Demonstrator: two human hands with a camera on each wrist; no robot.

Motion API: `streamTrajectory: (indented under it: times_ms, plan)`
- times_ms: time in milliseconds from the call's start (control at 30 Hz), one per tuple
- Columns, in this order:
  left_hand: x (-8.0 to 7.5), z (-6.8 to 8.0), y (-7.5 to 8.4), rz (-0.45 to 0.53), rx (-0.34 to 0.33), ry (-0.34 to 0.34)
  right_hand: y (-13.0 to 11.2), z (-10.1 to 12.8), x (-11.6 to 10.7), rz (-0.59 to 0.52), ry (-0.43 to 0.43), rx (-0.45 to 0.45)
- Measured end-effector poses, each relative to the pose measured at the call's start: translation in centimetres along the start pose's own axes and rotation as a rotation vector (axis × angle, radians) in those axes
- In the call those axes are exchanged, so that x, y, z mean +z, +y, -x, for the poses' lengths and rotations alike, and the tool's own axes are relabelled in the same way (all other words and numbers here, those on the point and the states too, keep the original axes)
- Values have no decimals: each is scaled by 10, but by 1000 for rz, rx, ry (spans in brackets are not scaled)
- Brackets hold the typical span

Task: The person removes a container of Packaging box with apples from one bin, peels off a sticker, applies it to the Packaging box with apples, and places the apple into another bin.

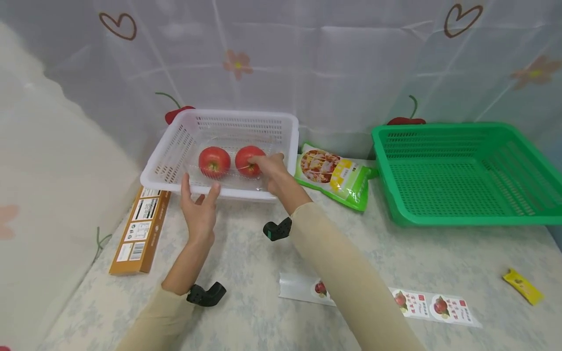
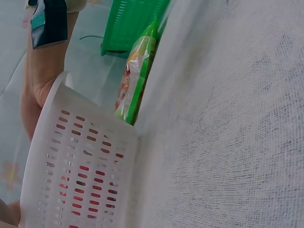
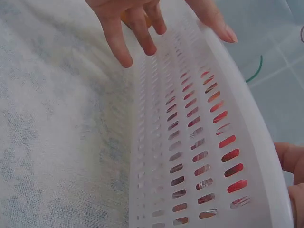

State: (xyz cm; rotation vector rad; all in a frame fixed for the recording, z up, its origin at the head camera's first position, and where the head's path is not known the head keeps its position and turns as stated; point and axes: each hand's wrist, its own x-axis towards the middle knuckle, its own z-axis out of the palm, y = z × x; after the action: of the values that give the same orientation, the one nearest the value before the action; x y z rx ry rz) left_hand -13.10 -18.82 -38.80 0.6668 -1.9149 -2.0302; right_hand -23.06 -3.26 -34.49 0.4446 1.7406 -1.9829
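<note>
Green basket (image 1: 465, 175) at table's right, empty side up. White basket (image 1: 228, 146) at back left, two red apples inside on clear tray. Brown carton (image 1: 141, 229) lies left of white basket; green snack pouch (image 1: 335, 176) between baskets. Right hand (image 1: 270, 168) reaches over white basket's near rim, fingers curled on right apple (image 1: 247, 158). Left hand (image 1: 199, 207) open (fingers spread, straight) just before near rim, below left apple (image 1: 214, 162). Yellow packet (image 1: 522, 286) far right.

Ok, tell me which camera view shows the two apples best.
The head view: both apples sit whole in the white basket, the right hand touching one. Both wrist views show only red patches through the basket's slots.
</note>
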Motion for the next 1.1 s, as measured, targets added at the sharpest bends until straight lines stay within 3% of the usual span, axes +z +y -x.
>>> streamTrajectory:
  times_ms: [333, 600, 1100]
  plan:
    - [-2, 3, 2, -52, -8, 29, 0, 0, 4, 16, -66, 28]
    - [-3, 3, -2, -87, 4, 33, 0, -1, 4, 24, -71, 60]
    - [-2, 6, -4, -45, 52, 24, 3, -4, 4, -53, -97, 5]
